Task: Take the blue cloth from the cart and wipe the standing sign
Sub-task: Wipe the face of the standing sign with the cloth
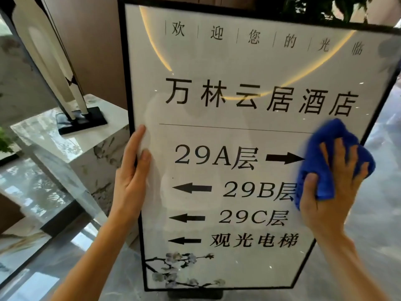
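Note:
The standing sign [238, 68] fills the middle of the view, a white glazed panel in a thin black frame with dark lettering and arrows. My left hand [130, 181] grips its left edge, thumb on the front glass and fingers round the frame. The blue cloth [319, 153] is bunched against the glass near the sign's right edge. My right hand [332, 192] presses it there, fingers spread over the cloth and thumb hooked under its lower fold.
To the left stands a marble pedestal [71, 144] carrying a white sculpture on a black base [81, 120]. Green leaves [314, 9] show above the sign. Glossy grey floor [373, 213] lies to the right and below.

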The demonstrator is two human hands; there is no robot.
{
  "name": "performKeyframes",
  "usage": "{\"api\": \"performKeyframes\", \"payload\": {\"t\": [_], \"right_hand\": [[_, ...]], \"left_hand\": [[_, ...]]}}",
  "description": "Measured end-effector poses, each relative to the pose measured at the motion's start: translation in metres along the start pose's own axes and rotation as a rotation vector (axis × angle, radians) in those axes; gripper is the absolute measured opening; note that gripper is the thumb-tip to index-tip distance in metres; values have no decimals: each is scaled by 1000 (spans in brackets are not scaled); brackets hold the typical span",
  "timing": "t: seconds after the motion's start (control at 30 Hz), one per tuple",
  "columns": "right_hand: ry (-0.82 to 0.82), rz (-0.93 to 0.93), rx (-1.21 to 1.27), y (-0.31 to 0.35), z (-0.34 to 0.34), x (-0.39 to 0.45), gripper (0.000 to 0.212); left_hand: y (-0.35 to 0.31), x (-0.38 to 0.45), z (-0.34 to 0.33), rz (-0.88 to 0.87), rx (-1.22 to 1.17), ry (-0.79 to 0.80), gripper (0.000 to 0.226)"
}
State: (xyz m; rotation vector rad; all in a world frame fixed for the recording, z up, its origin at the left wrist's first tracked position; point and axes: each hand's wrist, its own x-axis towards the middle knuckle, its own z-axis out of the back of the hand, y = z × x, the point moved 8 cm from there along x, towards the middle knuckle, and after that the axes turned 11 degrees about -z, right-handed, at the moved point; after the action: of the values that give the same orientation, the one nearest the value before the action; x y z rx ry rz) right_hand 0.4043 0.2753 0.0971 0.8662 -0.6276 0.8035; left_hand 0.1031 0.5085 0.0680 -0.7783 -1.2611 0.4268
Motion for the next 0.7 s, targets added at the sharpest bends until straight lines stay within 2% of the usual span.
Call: {"api": "performKeyframes", "payload": {"t": [0.2,0.33,0.43,0.53,0.6,0.7], "right_hand": [[-53,-82,66,-3,-5,0,58],[-98,-92,124,8,-13,-6,46],[-181,-254,259,28,-22,-14,42],[-265,-413,269,55,-35,-25,64],[-252,-382,193,89,-45,-30,64],[-169,-143,14,147,-65,-48,55]], "left_hand": [[34,-49,0,84,29,34,46],[32,-51,1,39,-19,40,46],[29,-52,-1,0,-83,40,45],[36,-56,-1,14,-127,26,40],[34,-56,0,-13,-132,21,40],[32,-53,-1,-31,-154,26,41]]}}
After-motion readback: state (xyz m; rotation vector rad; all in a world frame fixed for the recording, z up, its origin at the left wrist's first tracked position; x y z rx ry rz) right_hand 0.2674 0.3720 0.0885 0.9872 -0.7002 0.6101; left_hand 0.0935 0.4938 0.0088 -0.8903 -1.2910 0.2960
